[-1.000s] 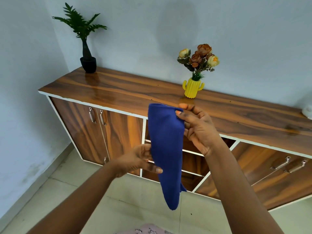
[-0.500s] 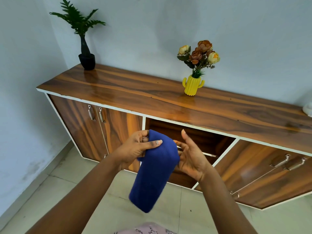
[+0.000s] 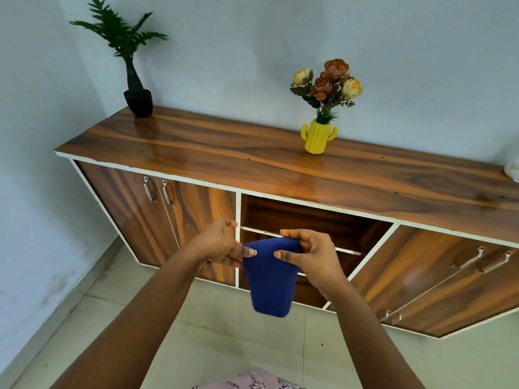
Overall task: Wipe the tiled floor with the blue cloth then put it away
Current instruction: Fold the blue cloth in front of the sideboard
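I have the blue cloth (image 3: 271, 279) folded short now: a second ago it hung long from my right hand (image 3: 310, 258), and half a second ago my left hand (image 3: 217, 245) was doubling it over. It hangs at 6 o'clock in my view, in front of the open middle shelf (image 3: 314, 220) of the cabinet (image 3: 252, 161), above the tiled floor (image 3: 224, 332). Both hands grip its top edge, fingers curled and thumbs pinching, left at the 9 o'clock corner, right at the 3 o'clock corner. I judge the wiping is finished and I am on the putting-away step; the folded bundle looks compact enough to slide into the shelf at 12 o'clock. The plant (image 3: 132, 66) at 10 o'clock and the flower vase (image 3: 318, 137) at 1 o'clock stand well apart from my hands.
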